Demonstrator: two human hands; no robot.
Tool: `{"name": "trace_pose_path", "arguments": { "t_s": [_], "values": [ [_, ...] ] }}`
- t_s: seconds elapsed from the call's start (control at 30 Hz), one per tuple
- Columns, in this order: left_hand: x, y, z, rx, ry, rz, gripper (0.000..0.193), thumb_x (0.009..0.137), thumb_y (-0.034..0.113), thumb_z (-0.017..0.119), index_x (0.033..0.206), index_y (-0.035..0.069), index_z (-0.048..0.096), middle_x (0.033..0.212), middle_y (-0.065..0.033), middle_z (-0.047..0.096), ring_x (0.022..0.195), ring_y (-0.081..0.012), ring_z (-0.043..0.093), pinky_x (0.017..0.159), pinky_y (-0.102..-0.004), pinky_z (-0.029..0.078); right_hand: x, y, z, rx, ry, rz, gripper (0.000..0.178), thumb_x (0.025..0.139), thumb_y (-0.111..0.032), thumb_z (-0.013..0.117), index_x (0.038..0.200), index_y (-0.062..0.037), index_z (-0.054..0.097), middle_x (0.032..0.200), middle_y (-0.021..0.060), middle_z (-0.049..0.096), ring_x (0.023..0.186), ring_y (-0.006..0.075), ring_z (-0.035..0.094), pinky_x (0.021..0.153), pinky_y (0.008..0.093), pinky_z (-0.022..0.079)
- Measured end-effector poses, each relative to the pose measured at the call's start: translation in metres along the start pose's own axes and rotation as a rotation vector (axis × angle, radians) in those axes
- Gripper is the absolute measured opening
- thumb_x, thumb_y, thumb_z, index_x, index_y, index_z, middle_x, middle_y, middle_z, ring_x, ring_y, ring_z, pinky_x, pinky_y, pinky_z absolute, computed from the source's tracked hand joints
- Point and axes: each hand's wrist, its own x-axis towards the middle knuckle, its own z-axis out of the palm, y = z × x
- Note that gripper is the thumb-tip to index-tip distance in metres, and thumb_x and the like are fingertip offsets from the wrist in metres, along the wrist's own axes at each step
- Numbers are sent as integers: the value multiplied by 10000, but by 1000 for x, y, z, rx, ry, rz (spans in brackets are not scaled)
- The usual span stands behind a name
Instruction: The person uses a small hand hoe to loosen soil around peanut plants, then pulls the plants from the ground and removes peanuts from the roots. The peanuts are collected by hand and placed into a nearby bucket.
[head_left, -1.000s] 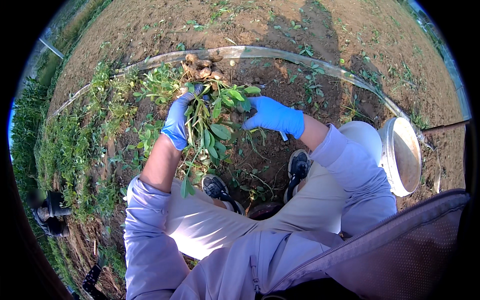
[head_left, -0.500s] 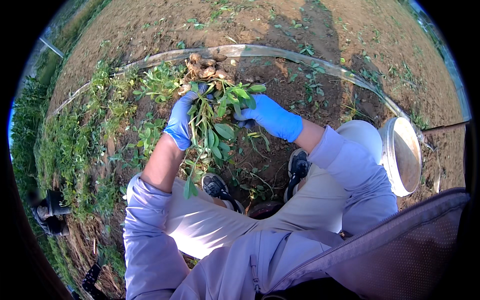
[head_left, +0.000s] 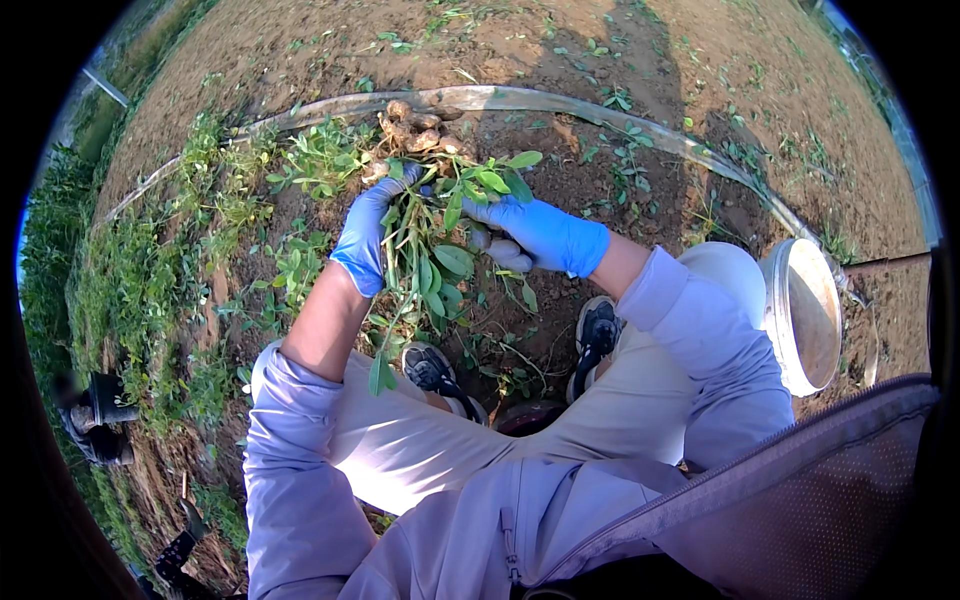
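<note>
A peanut plant [head_left: 453,262] hangs upside down in front of me, its soil-covered pods [head_left: 412,130] at the top and its leafy stems drooping below. My left hand [head_left: 368,235], in a blue glove, is closed round the stems just under the pods. My gloved right hand [head_left: 545,235] is at the plant's right side, its curled fingers against the leaves and stems. Its grey fingertips point down and inward; leaves partly hide what the thumb and forefinger pinch.
Two white buckets stand at my right, one [head_left: 805,315] with its pale inside showing and another white round form [head_left: 725,275] behind my sleeve. A pale strip [head_left: 480,98] curves across the soil ahead. Green plants [head_left: 150,290] grow at left, where other people's dark boots [head_left: 105,405] show.
My right hand has turned slightly, so more of its grey fingertips show below the leaves. The pods have tipped and shifted a little; my left hand keeps its grip almost in place.
</note>
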Motion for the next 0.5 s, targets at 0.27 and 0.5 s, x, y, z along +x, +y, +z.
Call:
{"name": "trace_pose_path", "arguments": {
  "t_s": [0.27,0.5],
  "values": [
    [2,-1,-2,17,-7,-40,204,804,262,583,888,76,594,690,-33,601,529,-156,564,465,-273,482,2,8,-12,173,13,-58,339,836,-363,512,762,-34,551,713,77,584,593,128,547,468,211,396],
    [-1,-1,-3,10,13,-58,205,808,259,575,905,79,588,726,-35,607,565,-169,570,503,-288,494,-3,3,3,224,95,-82,147,772,-174,564,787,-29,552,718,69,571,626,144,573,483,234,432]
  ]
}}
